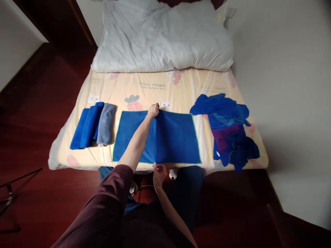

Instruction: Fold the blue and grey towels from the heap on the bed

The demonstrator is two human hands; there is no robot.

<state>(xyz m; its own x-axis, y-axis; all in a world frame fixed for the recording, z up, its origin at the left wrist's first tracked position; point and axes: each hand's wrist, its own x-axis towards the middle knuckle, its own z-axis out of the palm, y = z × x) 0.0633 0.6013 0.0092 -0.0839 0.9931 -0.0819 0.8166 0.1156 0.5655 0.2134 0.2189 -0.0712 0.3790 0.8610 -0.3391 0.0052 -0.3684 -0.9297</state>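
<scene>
Blue cloth (173, 137) lies on the bed (152, 93), left hand (153, 110) pinching its far edge, right hand (159, 175) its near one.

I see a bed (176, 90) with a pale yellow sheet printed with rabbits, carrots and the words "Cute rabbit", and across its far end lies a rumpled light grey quilt (162, 38). Below and around it I have a dark red wooden floor (33, 137), with thin black metal legs (10, 196) standing at the left edge of my view. A plain pale wall (289, 86) runs along the right side, and a dark brown door (55, 20) stands at the upper left.
</scene>
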